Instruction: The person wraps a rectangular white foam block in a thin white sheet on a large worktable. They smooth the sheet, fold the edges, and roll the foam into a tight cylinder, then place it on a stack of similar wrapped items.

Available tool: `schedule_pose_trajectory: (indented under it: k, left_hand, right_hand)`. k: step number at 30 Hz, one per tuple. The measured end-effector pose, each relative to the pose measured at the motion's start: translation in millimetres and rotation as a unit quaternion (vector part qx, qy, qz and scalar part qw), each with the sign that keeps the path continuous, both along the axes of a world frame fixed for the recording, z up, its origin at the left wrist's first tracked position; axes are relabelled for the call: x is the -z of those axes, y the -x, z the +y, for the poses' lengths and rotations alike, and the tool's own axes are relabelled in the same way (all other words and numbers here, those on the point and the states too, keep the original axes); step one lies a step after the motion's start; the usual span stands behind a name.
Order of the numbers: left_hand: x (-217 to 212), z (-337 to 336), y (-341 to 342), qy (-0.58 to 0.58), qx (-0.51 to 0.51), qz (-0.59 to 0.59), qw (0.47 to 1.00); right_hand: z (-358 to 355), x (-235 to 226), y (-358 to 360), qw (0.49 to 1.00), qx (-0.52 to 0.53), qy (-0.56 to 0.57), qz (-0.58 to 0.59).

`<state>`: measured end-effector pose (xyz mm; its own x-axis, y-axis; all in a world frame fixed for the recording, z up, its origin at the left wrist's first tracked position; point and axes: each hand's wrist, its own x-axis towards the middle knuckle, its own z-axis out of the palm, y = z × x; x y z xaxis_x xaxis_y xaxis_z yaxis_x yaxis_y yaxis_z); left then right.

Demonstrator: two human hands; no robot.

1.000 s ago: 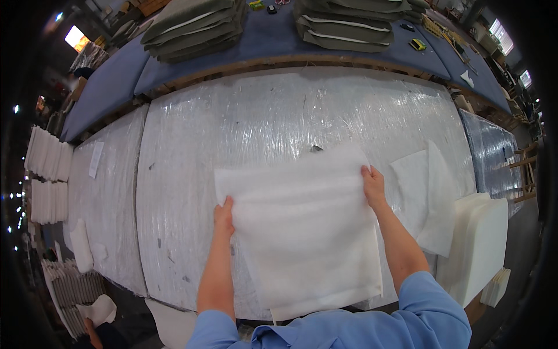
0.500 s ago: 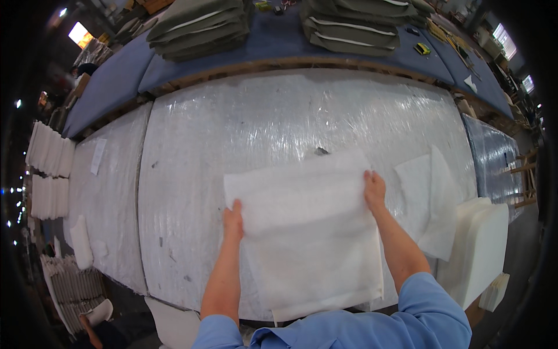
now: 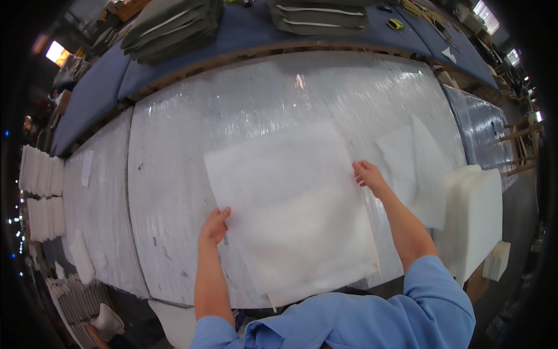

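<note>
A white sheet of soft padding (image 3: 273,157) spreads over the plastic-wrapped table in front of me. Its near part overlaps a cream-white foam-like panel (image 3: 314,244), whose near edge reaches my body; how the two layers join is hard to make out. My left hand (image 3: 215,225) pinches the left edge of the sheet, about midway down. At the right edge, my right hand (image 3: 368,176) has its fingers curled together on the sheet's border, slightly farther from me than the left.
Loose white padding pieces (image 3: 415,174) lie to the right, beside upright white foam pads (image 3: 476,215). Beyond the wrapped table (image 3: 174,174) runs a blue-covered bench (image 3: 244,35) bearing grey-green fabric stacks (image 3: 174,23) and a yellow tape measure (image 3: 395,24). White stacks (image 3: 40,171) stand far left.
The sheet's far part has come down flatter and extends farther from me. Both hands have shifted along its side edges, and the whole view has tilted slightly.
</note>
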<state>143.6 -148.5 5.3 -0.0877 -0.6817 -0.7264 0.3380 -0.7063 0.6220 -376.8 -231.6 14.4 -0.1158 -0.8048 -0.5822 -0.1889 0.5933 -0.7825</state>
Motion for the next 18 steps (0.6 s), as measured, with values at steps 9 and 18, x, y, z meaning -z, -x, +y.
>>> schedule_pose_trajectory:
  k: [9, 18]
  left_hand:
    - [-10.7, 83.0, 39.4, -0.013, 0.013, -0.031, 0.999]
    - [-0.1, 192.3, 98.5, -0.069, 0.015, -0.045, 0.996]
  right_hand:
    - [120.8, 0.8, 11.8, 0.976, -0.091, 0.045, 0.190]
    - [206.0, 26.0, 3.4, 0.969, -0.086, 0.022, 0.230]
